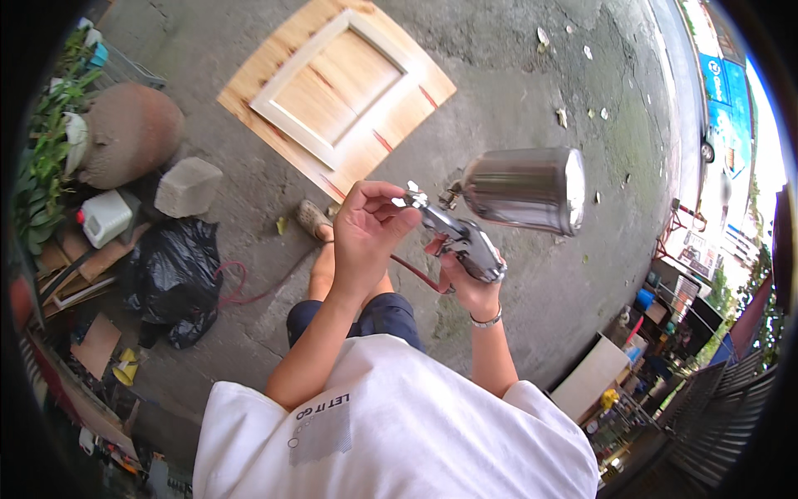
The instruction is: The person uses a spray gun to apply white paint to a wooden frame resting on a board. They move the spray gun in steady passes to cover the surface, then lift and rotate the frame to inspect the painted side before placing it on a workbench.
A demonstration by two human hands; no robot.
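Observation:
A silver spray gun (458, 235) is held in front of my body, tilted so that its nozzle points left. My right hand (470, 287) is wrapped round its handle. At the nozzle end, the fingertips of my left hand (366, 223) pinch the air cap (411, 198). A large shiny metal paint cup (524, 190) is joined to the gun and lies sideways toward the right. From under the right hand a red air hose (420, 275) runs down past my legs. How the trigger sits is hidden by my right fingers.
A wooden panel with a pale raised frame (264, 106) lies on the concrete ahead. At left are a clay pot (133, 133), a concrete block (188, 187), a white jug (106, 219) and a black plastic bag (170, 279). Clutter and a pale board (590, 378) stand at right.

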